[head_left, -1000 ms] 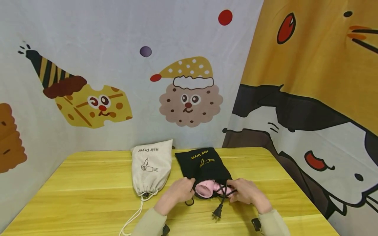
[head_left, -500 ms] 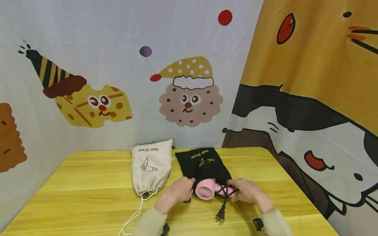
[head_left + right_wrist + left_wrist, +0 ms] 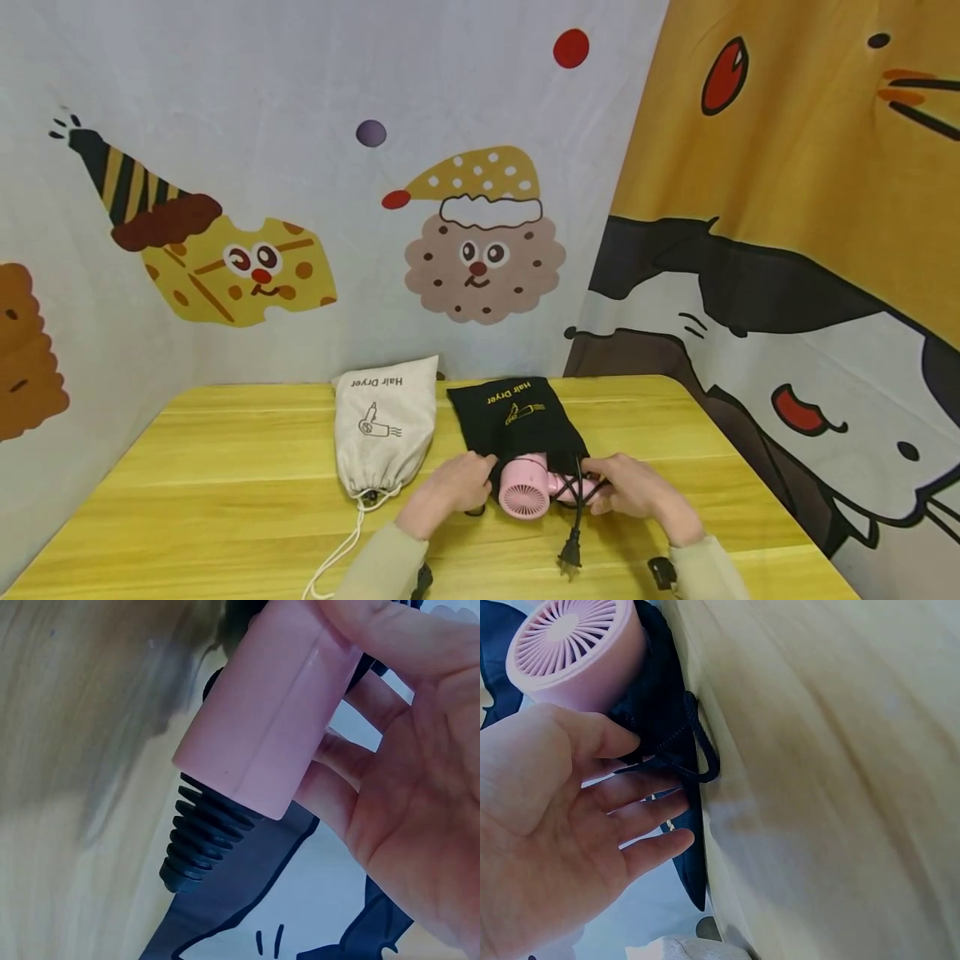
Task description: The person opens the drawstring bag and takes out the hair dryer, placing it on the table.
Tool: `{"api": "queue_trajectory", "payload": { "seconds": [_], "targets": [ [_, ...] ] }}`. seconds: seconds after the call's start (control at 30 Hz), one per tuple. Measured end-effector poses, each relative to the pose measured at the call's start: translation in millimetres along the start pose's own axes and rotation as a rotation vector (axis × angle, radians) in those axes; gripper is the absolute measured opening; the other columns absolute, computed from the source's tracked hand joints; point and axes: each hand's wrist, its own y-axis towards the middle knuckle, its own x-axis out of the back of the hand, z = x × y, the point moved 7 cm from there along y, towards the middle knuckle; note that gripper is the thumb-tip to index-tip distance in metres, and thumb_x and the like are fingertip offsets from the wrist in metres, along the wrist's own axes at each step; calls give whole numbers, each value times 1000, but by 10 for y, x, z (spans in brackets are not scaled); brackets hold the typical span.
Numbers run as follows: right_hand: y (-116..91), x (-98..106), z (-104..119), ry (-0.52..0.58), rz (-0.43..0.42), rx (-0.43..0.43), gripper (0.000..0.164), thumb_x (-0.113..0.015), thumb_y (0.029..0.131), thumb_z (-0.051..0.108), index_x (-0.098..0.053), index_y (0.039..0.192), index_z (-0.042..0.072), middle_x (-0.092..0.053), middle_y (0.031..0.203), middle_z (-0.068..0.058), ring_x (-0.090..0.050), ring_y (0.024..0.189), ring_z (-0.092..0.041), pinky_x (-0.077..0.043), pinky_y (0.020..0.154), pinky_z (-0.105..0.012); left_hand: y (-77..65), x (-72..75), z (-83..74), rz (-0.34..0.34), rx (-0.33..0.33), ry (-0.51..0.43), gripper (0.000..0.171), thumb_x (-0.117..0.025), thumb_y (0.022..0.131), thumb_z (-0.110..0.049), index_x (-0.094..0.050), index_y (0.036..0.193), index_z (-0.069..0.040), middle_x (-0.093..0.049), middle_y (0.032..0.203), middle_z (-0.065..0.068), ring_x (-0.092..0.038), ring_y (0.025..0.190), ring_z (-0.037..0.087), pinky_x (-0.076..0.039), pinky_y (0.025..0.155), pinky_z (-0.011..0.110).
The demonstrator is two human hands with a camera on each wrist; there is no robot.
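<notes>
A black drawstring bag (image 3: 483, 429) printed "Hair Dryer" lies on the table, its mouth towards me. A pink hair dryer (image 3: 523, 497) sticks out of that mouth, round grille facing me, black cord wrapped about its handle (image 3: 262, 720). The cord's plug (image 3: 570, 552) hangs over the table. My left hand (image 3: 457, 483) pinches the bag's left edge between thumb and finger, beside a drawstring loop (image 3: 709, 754). My right hand (image 3: 633, 487) grips the handle near the bag's right corner, thumb along it. The rest of the dryer is hidden inside the bag.
To the left lies a cream drawstring bag (image 3: 386, 433), also printed "Hair Dryer", with its white cord (image 3: 348, 542) trailing towards me. The wooden table (image 3: 225, 500) ends at a printed cloth backdrop (image 3: 285, 100) behind and to the right.
The hair dryer has come a little further out of the black bag, towards me. Its plug has swung right and nearer. My right hand has shifted slightly right; the left hand has barely moved.
</notes>
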Motion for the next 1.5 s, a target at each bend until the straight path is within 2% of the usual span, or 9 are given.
{"api": "queue_trajectory", "payload": {
  "seconds": [0.13,0.37,0.63,0.77,0.9,1.1,1.33,1.4,1.5],
  "targets": [
    [-19,14,31,14,-3,47,30,-79,72,21,-54,89,16,-59,75,9,-46,66,2,-39,59,-19,13,-7,-7,-2,-10,26,27,-58,89,-14,-62,114,-6,-69,98,10,-66,88,18,-54,73,31],
    [-73,62,122,82,18,97,29,-78,73,18,-56,91,18,-59,76,10,-47,66,4,-43,59,-17,63,-46,62,18,29,66,35,-57,90,-16,-59,124,-5,-65,119,13,-61,114,25,-52,92,36],
    [-156,208,260,84,-2,168,29,-78,71,13,-57,91,19,-59,78,11,-48,70,4,-47,62,-18,91,-52,198,13,53,45,51,-54,91,-15,-44,140,-8,-59,131,15,-58,119,28,-49,96,37],
    [-212,287,313,57,-36,210,30,-78,70,15,-57,90,22,-58,76,13,-45,69,5,-45,61,-18,82,-14,249,9,68,16,59,-54,92,-14,-34,147,-10,-57,132,18,-61,114,28,-51,93,38],
    [-264,354,344,78,-55,251,30,-77,70,13,-57,90,23,-58,77,13,-43,69,6,-42,60,-17,81,25,262,-13,63,19,63,-55,91,-13,-31,148,-13,-60,128,19,-64,107,28,-53,87,37],
    [-343,411,361,104,-59,301,32,-77,71,12,-57,91,24,-56,74,13,-40,68,6,-39,59,-15,93,32,254,-20,42,79,63,-57,89,-10,-34,147,-17,-62,122,17,-64,101,25,-54,74,32],
    [-400,493,389,204,-66,327,35,-75,73,7,-59,99,22,-58,79,8,-41,72,5,-41,60,-16,100,13,250,3,34,151,51,-55,90,-11,-47,139,-24,-59,129,18,-58,118,30,-53,89,38],
    [-401,531,389,219,-94,326,34,-75,73,7,-59,100,21,-59,82,7,-44,73,4,-44,61,-18,98,-5,245,7,22,174,47,-54,92,-12,-51,136,-28,-58,131,20,-56,122,31,-52,91,39],
    [-398,595,375,179,-164,318,33,-76,74,13,-59,101,21,-61,85,9,-48,74,4,-47,61,-19,92,-27,230,0,-5,179,43,-53,94,-14,-55,133,-32,-56,132,23,-54,125,32,-52,92,40]
  ]
}}
